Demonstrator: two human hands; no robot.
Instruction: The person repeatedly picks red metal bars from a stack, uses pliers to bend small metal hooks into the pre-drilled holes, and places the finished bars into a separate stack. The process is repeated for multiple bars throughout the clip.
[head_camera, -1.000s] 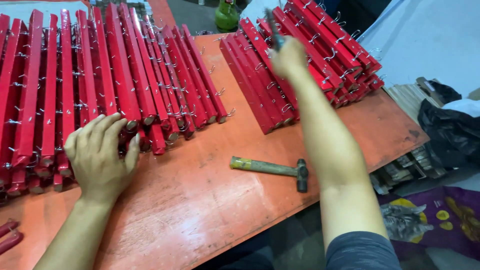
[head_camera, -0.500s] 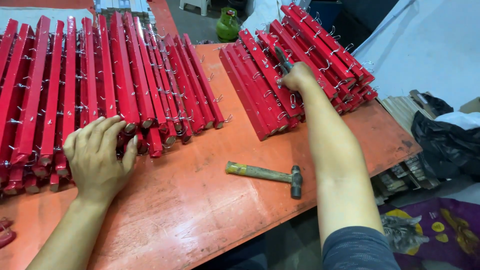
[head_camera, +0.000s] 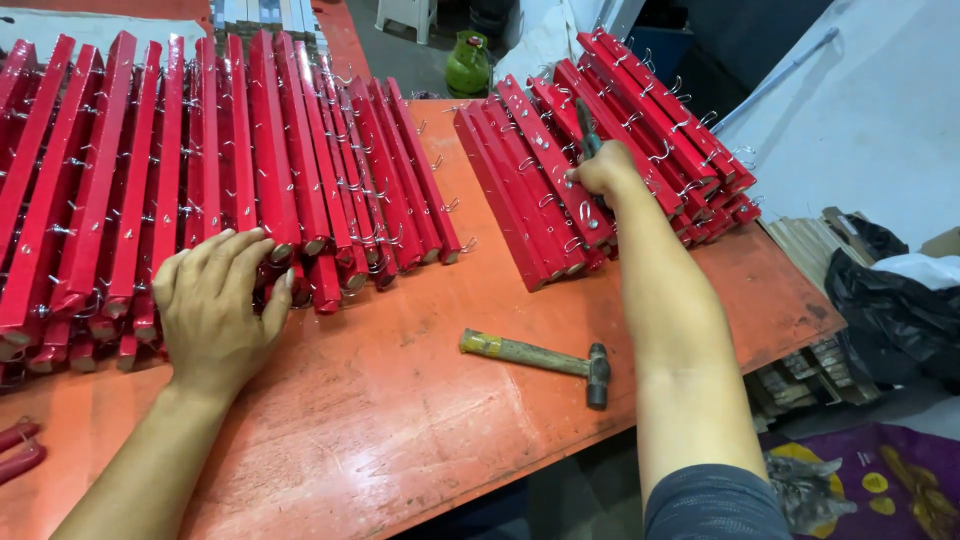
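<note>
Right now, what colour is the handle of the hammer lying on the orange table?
The hammer's wooden handle is yellowish-brown with a yellow end, seen in the head view.

We see bright, even light from above; the glossy red bars (head_camera: 270, 150) carry pale streaks of glare; the orange table (head_camera: 400, 400) shows a soft sheen; shadows under the hammer (head_camera: 540, 355) and our hands are short and faint; focus is sharp throughout; the far corners bend slightly, and the background top right lies dim.

No packages, labels, signs or screens anywhere on or around the orange table (head_camera: 420, 400)
</note>
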